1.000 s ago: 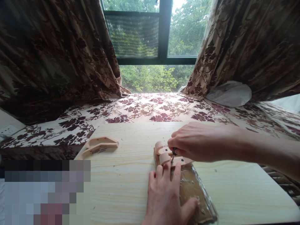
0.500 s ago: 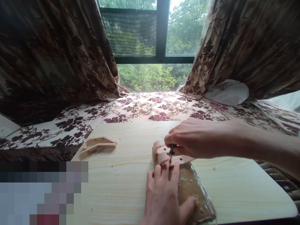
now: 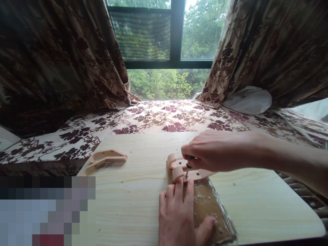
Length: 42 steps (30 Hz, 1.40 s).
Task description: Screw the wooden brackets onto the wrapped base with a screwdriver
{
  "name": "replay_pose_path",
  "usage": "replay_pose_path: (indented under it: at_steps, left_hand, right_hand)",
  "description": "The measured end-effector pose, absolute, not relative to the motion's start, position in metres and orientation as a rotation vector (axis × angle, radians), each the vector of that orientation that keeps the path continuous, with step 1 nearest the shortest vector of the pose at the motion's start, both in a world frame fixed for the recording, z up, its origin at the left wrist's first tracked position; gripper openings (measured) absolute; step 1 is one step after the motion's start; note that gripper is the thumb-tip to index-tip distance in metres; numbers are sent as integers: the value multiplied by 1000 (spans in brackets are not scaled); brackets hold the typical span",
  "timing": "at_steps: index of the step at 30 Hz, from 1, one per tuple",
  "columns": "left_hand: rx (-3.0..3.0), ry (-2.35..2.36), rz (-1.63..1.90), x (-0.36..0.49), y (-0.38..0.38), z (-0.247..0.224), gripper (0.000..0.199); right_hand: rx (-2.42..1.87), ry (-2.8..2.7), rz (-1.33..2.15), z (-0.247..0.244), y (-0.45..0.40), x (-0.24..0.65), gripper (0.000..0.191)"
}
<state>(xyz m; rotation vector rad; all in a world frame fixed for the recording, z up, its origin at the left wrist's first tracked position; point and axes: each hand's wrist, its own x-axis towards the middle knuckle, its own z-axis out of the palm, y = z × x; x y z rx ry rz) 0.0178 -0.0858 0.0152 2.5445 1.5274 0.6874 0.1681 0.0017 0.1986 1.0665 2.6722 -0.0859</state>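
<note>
Right hand [image 3: 205, 150]: right of frame centre, palm down, back of the hand uppermost, knuckles facing left; fingers curled and clamped on a screwdriver-like tool [image 3: 189, 166].
Right forearm [image 3: 284, 157]: enters from the right edge of the frame, near level, dipping slightly toward that edge; wrist roughly in line with the hand.
Tool attitude: upper part hidden inside the right hand; dark lower section and thin metal shaft visible below the fingers, leaning slightly, top to the right; tip directed down at a hole in the front wooden piece [image 3: 196, 175].
Left hand [image 3: 176, 213]: bottom centre of the frame, palm down, back of the hand visible; fingers extended upward in the frame and slightly apart, foremost fingertips at the near edge of the front wooden piece; thumb splayed right over the brown board [image 3: 215, 212].
Front wooden piece position: just right of centre, across the upper end of the brown board, rounded lip at its left end; right end meets the outline of the right hand.
Rear wooden piece [image 3: 179, 163]: just beyond the front one, partly covered by it and by the right hand.
Brown board position: lower centre, on the tabletop [image 3: 128, 205], clear film along its right edge.
Loose wooden pieces [image 3: 109, 158]: two, side by side, left of the frame, well apart from both hands.
</note>
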Motion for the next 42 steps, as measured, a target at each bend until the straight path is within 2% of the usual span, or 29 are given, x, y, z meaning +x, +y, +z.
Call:
replay_pose_path:
  at_steps: [8, 18, 26, 34, 40, 42]
  left_hand:
    - [2545, 1541, 688, 18, -85, 17, 75]
    - [2528, 1540, 711, 19, -85, 17, 75]
    - [2521, 1544, 700, 19, -86, 17, 75]
    - [2577, 1532, 743, 17, -84, 15, 73]
    - [2596, 1528, 770, 18, -85, 15, 75]
    - [2600, 1527, 780, 19, -84, 15, 75]
  right_hand:
    - [1054, 2650, -86, 198, 3, 166, 12]
    - [1036, 2643, -84, 199, 3, 163, 24]
    - [939, 2600, -110, 201, -3, 158, 16]
    - [1096, 2677, -56, 191, 3, 164, 23]
    - [985, 2609, -97, 200, -2, 164, 8]
    - [942, 2631, -125, 198, -3, 163, 9]
